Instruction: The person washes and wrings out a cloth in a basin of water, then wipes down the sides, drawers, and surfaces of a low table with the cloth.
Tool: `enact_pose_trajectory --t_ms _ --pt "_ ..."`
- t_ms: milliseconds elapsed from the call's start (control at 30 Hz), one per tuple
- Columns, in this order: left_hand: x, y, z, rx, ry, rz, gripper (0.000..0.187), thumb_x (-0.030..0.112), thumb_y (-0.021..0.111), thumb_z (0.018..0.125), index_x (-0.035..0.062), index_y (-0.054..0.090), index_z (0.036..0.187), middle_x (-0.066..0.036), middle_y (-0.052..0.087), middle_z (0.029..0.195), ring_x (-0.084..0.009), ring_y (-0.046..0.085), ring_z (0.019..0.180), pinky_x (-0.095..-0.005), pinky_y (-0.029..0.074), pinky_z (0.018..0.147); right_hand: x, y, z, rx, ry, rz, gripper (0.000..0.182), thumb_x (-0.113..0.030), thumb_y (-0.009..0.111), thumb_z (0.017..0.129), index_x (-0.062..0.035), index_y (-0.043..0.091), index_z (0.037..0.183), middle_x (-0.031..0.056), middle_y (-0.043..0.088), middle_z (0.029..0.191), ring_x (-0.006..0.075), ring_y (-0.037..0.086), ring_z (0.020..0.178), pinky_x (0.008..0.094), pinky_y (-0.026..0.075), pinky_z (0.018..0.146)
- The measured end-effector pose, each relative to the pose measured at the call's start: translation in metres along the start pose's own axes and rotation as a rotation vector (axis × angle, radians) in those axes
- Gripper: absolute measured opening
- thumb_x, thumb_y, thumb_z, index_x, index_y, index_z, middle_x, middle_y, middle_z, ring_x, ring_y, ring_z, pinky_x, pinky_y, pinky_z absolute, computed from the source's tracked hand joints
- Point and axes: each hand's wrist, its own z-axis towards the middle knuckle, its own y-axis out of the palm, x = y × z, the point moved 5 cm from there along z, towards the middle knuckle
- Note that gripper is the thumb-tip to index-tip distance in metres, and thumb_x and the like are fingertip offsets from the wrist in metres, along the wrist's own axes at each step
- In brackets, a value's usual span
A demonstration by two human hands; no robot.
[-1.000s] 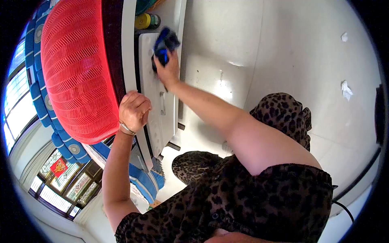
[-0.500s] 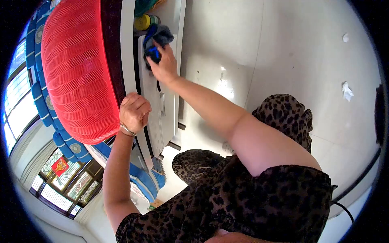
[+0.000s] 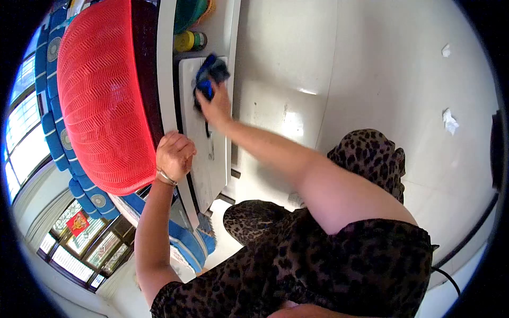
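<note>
A dark blue and grey cloth [image 3: 213, 70] is bunched in my right hand [image 3: 216, 108], which presses it against the white drawer front [image 3: 204, 177] of a cabinet. The hand and cloth are slightly blurred. Lower and to the left, my left hand [image 3: 176, 155], with a bracelet at the wrist, is curled into a loose fist at the cabinet's top edge. Nothing shows in its fingers. Just beside it is a large red woven plastic cover [image 3: 103, 100] on the dark cabinet top [image 3: 147, 69].
An open compartment beyond the drawer holds a yellow-labelled jar [image 3: 185, 41] and a green item [image 3: 189, 13]. White paper scraps [image 3: 450, 121] lie on the pale tiled floor [image 3: 286, 69]. Blue cushioned seats [image 3: 95, 199] stand on the far side. My bent knees are close to the cabinet.
My right hand has moved the cloth along the drawer front, down the picture towards me. My left hand stays at the edge. The view has shifted slightly.
</note>
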Motion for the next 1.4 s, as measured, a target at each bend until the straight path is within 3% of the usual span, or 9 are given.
enact_pose_trajectory --t_ms 367,533,633,767,800,900,1233,1300,1400 --pt "-0.001 -0.003 -0.003 -0.005 -0.001 -0.051 0.012 0.006 0.062 0.056 0.0097 0.056 0.065 -0.004 0.06 0.074 -0.0244 0.06 0.076 -0.0391 0.047 0.077 0.034 -0.018 0.102 -0.016 0.072 -0.103 0.053 -0.04 0.064 0.081 -0.0039 0.059 0.12 0.0207 0.053 0.112 0.0382 0.05 0.11 0.0466 0.041 0.092" --pt "-0.007 -0.002 -0.004 -0.026 -0.006 -0.058 0.012 0.008 0.063 0.056 0.0091 0.057 0.066 -0.005 0.059 0.074 -0.0238 0.06 0.077 -0.0394 0.047 0.081 0.018 -0.038 0.142 -0.325 -0.252 -0.838 0.045 -0.04 0.064 0.082 -0.0308 0.058 0.125 0.0115 0.052 0.119 0.0292 0.049 0.113 0.043 0.043 0.092" --pt "-0.008 0.0 -0.007 -0.027 -0.022 -0.063 0.011 0.009 0.064 0.057 0.0086 0.058 0.067 -0.005 0.059 0.075 -0.0236 0.059 0.079 -0.0393 0.047 0.085 -0.006 -0.037 0.176 -0.481 -0.431 -1.286 0.048 -0.041 0.062 0.084 -0.032 0.053 0.13 0.0098 0.053 0.119 0.0273 0.051 0.111 0.0434 0.044 0.089" --pt "-0.01 -0.003 -0.005 -0.012 -0.029 -0.072 0.01 0.009 0.064 0.057 0.0087 0.058 0.065 -0.005 0.061 0.075 -0.0239 0.06 0.078 -0.0402 0.047 0.084 -0.033 -0.05 0.239 -0.393 -0.41 -1.324 0.054 -0.042 0.058 0.087 -0.0333 0.043 0.138 0.0093 0.053 0.12 0.0276 0.051 0.11 0.0442 0.043 0.089" --pt "-0.009 -0.003 -0.005 -0.012 -0.031 -0.082 0.009 0.009 0.064 0.058 0.0086 0.059 0.065 -0.005 0.061 0.076 -0.0238 0.061 0.079 -0.04 0.047 0.084 -0.026 -0.047 0.239 -0.35 -0.454 -1.3 0.048 -0.028 0.054 0.088 -0.0344 0.048 0.135 0.0107 0.053 0.118 0.0269 0.05 0.11 0.04 0.045 0.086" --pt "-0.011 -0.002 -0.006 -0.03 -0.03 -0.086 0.01 0.009 0.065 0.057 0.0083 0.06 0.066 -0.005 0.061 0.076 -0.0234 0.061 0.079 -0.0402 0.047 0.085 -0.012 -0.043 0.192 -0.56 -0.525 -1.432 0.053 -0.031 0.059 0.086 -0.0358 0.045 0.137 0.0108 0.052 0.118 0.0272 0.051 0.109 0.0403 0.045 0.086" --pt "-0.008 -0.005 -0.002 -0.046 -0.015 -0.074 0.011 0.011 0.061 0.06 0.0051 0.059 0.069 -0.007 0.056 0.074 -0.0237 0.058 0.08 -0.0373 0.047 0.084 0.068 -0.04 0.166 -0.426 -0.188 -0.401 0.062 -0.027 0.065 0.083 -0.0309 0.04 0.139 0.0171 0.047 0.127 0.0382 0.048 0.114 0.0458 0.048 0.087" --pt "-0.008 -0.003 -0.001 -0.046 -0.012 -0.084 0.012 0.011 0.061 0.06 0.005 0.059 0.069 -0.007 0.057 0.074 -0.024 0.058 0.081 -0.0374 0.047 0.084 0.088 -0.032 0.112 -0.307 -0.419 -0.339 0.069 -0.023 0.066 0.081 -0.0247 0.035 0.143 0.0228 0.043 0.13 0.0424 0.049 0.114 0.048 0.045 0.093" --pt "-0.009 0.001 -0.003 -0.061 -0.024 -0.096 0.013 0.012 0.061 0.059 0.005 0.059 0.07 -0.007 0.057 0.075 -0.0244 0.059 0.081 -0.0378 0.047 0.085 0.088 -0.029 0.107 -0.35 -0.178 -0.403 0.07 -0.02 0.067 0.079 -0.0235 0.037 0.142 0.024 0.046 0.124 0.042 0.05 0.111 0.0469 0.045 0.093"
